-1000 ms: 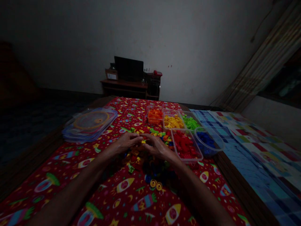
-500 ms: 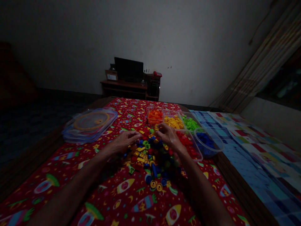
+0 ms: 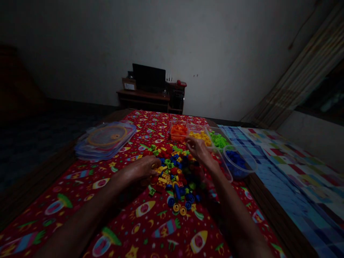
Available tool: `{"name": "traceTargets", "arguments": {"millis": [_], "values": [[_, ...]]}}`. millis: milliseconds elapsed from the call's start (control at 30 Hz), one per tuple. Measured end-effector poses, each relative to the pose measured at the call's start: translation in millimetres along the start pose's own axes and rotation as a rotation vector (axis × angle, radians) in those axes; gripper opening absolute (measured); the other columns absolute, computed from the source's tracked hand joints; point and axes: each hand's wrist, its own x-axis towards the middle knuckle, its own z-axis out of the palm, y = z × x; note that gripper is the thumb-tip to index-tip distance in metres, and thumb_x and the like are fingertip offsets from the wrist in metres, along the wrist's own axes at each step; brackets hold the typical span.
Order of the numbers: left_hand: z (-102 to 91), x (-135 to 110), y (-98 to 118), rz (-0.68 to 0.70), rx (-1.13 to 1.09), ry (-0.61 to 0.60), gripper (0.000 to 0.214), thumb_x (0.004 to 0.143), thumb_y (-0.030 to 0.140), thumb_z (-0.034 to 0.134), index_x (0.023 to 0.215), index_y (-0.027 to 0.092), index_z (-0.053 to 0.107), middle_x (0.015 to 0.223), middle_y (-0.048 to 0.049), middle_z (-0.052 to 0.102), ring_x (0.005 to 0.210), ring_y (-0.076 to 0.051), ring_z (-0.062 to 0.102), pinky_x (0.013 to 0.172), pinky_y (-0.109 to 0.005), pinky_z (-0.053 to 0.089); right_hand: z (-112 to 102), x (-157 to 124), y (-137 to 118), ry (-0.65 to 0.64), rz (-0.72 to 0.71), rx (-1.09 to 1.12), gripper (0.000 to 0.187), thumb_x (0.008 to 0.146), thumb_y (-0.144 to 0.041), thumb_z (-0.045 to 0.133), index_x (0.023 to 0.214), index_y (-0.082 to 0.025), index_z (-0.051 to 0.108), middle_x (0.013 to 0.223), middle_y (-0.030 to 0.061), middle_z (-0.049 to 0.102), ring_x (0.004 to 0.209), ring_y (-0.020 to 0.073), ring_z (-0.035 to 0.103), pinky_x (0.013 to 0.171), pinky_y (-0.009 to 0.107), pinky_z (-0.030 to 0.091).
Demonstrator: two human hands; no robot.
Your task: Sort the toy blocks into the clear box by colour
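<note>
A heap of small plastic bricks (image 3: 174, 175) in mixed colours lies on a red patterned cloth (image 3: 150, 225). My left hand (image 3: 139, 169) rests at the heap's left edge, fingers curled on pieces I cannot make out. My right hand (image 3: 197, 148) reaches to the heap's far right, beside the tub of yellow bricks (image 3: 199, 135), fingers pinched together. Clear tubs hold sorted bricks: orange (image 3: 178, 130), green (image 3: 218, 139), red, mostly hidden behind my right wrist, and a round blue one (image 3: 238, 159).
A stack of clear lids (image 3: 106, 139) lies at the cloth's left. A chequered cloth (image 3: 290, 172) covers the surface to the right. A low desk with a dark screen (image 3: 149, 79) stands against the far wall. The room is dim.
My hands, together over the heap a second ago, have parted. The right one went up and right towards the yellow tub; the left one drew back and down to the heap's left edge.
</note>
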Motion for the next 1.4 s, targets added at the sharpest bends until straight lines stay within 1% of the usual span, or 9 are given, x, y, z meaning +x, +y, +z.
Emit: {"name": "traceTargets", "arguments": {"millis": [133,233,367,567,667,767,1033,1233,1400], "values": [[-5.0,5.1,-7.0,-0.002,-0.123,-0.058,0.023,0.078,0.037,0.056,0.086,0.02,0.069,0.08,-0.0007,0.07,0.072,-0.017,0.062,0.06,-0.022,0.04,20.6,-32.8,-44.1,-0.315,-0.151,-0.063,0.015,0.084,-0.014,0.051,0.077,-0.015,0.065,0.066,0.0015,0.061,0.057,0.0103,0.049,0.055,0.022,0.031],[-8.4,6.9,-13.8,0.003,-0.176,-0.073,0.03,0.078,0.043,0.054,0.083,0.019,0.071,0.076,-0.001,0.071,0.068,-0.017,0.062,0.059,-0.021,0.04,33.0,-54.3,-61.3,-0.411,-0.271,-0.181,0.008,0.084,-0.02,0.058,0.08,-0.014,0.063,0.072,0.0034,0.061,0.063,0.0124,0.05,0.058,0.024,0.031],[-11.1,5.4,-15.9,0.001,-0.211,0.008,0.037,0.078,0.047,0.05,0.085,0.018,0.071,0.079,-0.0034,0.071,0.07,-0.018,0.061,0.061,-0.022,0.042,48.2,-72.1,-65.9,-0.358,-0.399,-0.214,0.007,0.087,-0.022,0.057,0.085,-0.015,0.059,0.083,0.0057,0.061,0.079,0.0151,0.053,0.071,0.026,0.035],[-18.3,5.5,-4.3,-0.041,-0.325,0.097,0.038,0.073,0.05,0.051,0.075,0.017,0.07,0.07,-0.0035,0.067,0.068,-0.019,0.06,0.06,-0.023,0.044,43.8,-53.9,-56.6,-0.326,-0.261,-0.077,0.007,0.086,-0.022,0.056,0.082,-0.017,0.055,0.073,0.0018,0.057,0.066,0.0136,0.049,0.06,0.025,0.032],[-18.6,7.0,2.6,-0.052,-0.468,0.077,0.039,0.07,0.052,0.055,0.074,0.017,0.07,0.068,-0.0027,0.066,0.066,-0.019,0.059,0.057,-0.024,0.043,36.1,-44.4,-53.1,-0.229,-0.186,0.1,0.016,0.088,-0.022,0.051,0.104,-0.017,0.052,0.074,0.0004,0.057,0.066,0.0137,0.051,0.061,0.024,0.034],[-13.7,8.6,6.9,-0.051,-0.596,0.036,0.038,0.069,0.053,0.058,0.074,0.017,0.07,0.065,-0.0015,0.066,0.063,-0.018,0.059,0.056,-0.024,0.044,34.1,-42.1,-51.7,-0.249,-0.166,0.212,0.037,0.088,-0.024,0.052,0.124,-0.018,0.043,0.074,-0.001,0.058,0.067,0.0144,0.053,0.062,0.024,0.036],[2.2,14.3,9.0,-0.053,-0.778,0.05,0.04,0.073,0.056,0.057,0.071,0.016,0.067,0.061,-0.0004,0.064,0.057,-0.016,0.058,0.056,-0.025,0.046,33.3,-42.6,-50.7,-0.28,-0.108,0.228,0.022,0.083,-0.02,0.056,0.105,-0.016,0.057,0.082,0.0031,0.063,0.073,0.0146,0.057,0.063,0.022,0.038],[-24.9,5.7,-11.5,-0.144,-0.426,0.324,0.044,0.073,0.057,0.053,0.078,0.018,0.071,0.077,-0.0038,0.072,0.076,-0.023,0.064,0.067,-0.028,0.048,5.1,-9.7,-9.7,-0.049,-0.03,0.131,0.022,0.084,-0.027,0.054,0.104,-0.018,0.057,0.071,0.0006,0.06,0.064,0.0142,0.054,0.061,0.024,0.039],[-34.6,-2.0,-39.4,-0.258,-0.178,0.317,0.035,0.073,0.045,0.053,0.088,0.02,0.073,0.092,-0.007,0.075,0.086,-0.026,0.065,0.076,-0.03,0.048,-31.8,42.8,37.8,0.098,0.111,-0.107,0.022,0.079,-0.023,0.054,0.099,-0.015,0.059,0.081,0.0087,0.065,0.072,0.0196,0.058,0.067,0.029,0.042]]}}
